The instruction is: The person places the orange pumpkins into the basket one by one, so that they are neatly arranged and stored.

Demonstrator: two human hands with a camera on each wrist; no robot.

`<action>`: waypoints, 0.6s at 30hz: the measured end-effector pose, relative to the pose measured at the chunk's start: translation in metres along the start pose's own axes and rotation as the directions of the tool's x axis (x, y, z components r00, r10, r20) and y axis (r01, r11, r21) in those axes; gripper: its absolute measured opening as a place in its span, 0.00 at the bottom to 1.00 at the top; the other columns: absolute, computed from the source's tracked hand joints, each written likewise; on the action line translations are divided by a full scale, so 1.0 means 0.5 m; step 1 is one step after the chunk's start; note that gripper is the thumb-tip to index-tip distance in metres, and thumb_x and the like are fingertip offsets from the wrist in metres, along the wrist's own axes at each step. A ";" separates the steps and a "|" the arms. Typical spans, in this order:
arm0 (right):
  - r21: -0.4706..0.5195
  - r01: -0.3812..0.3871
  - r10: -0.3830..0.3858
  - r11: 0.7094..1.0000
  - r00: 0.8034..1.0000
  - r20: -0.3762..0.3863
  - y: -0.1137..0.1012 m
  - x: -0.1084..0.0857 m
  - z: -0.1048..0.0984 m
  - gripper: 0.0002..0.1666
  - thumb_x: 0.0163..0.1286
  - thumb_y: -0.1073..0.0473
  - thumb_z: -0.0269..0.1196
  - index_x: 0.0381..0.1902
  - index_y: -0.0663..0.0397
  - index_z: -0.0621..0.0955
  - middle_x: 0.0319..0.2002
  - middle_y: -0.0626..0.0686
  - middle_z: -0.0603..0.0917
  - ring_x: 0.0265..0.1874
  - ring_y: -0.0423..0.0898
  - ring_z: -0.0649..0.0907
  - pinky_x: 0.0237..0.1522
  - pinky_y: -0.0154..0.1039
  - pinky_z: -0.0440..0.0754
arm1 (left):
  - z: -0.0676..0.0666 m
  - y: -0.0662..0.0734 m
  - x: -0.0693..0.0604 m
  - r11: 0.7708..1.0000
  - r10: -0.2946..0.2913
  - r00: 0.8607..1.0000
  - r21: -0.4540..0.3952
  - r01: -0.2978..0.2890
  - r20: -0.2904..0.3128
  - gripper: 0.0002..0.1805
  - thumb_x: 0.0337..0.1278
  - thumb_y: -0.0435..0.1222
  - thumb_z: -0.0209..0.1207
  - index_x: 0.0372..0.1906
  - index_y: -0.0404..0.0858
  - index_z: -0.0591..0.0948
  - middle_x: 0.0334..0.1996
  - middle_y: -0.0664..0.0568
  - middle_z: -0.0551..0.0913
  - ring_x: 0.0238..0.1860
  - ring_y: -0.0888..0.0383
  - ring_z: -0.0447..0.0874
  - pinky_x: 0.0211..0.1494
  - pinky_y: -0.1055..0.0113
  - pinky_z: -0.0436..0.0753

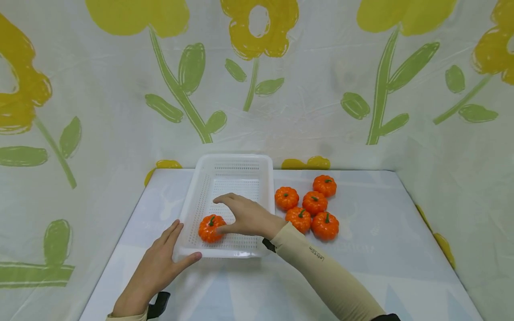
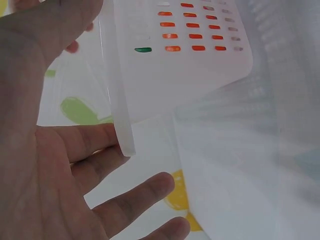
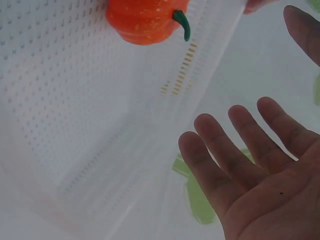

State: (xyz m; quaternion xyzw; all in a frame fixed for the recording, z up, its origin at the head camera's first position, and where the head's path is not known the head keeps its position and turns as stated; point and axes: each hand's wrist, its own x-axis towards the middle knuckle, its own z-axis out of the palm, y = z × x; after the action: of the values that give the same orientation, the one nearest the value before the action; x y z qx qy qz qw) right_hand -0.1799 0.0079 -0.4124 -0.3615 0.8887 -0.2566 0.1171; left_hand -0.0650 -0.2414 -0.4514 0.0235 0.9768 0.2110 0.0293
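A white perforated basket (image 1: 265, 178) stands on the table, with one orange pumpkin (image 1: 209, 232) inside at its near left. The left hand (image 1: 158, 263) touches the basket's near left corner, fingers spread along the rim; the left wrist view shows fingertips against the rim (image 2: 120, 110). Over the basket is the right hand (image 1: 250, 216), thumb and fingers apart, nothing held, its thumb tip overlapping the pumpkin in the head view. In the right wrist view the right hand (image 3: 255, 175) has its fingers spread, apart from the pumpkin (image 3: 145, 20).
Several more orange pumpkins (image 1: 315, 203) lie in a group on the table (image 1: 361, 258), just right of the basket. A curtain (image 1: 305, 111) with yellow flowers and green leaves hangs behind the table and along both sides.
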 end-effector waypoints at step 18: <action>0.203 -0.034 0.112 0.979 0.915 -0.387 0.111 -0.192 -0.042 0.40 0.63 0.43 0.73 0.70 0.43 0.72 0.69 0.40 0.73 0.69 0.42 0.71 0.69 0.49 0.71 | 0.000 0.001 -0.002 1.000 -0.019 1.000 -0.022 0.020 0.022 0.64 0.49 0.75 0.57 0.78 0.33 0.58 0.78 0.36 0.55 0.69 0.28 0.62 0.64 0.27 0.67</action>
State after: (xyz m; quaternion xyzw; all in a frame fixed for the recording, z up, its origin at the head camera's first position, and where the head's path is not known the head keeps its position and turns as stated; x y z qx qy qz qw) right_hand -0.1520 0.1166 -0.4225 -0.2553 0.8779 -0.4046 -0.0214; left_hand -0.0640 -0.2413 -0.4510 0.0160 0.9742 0.2213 0.0420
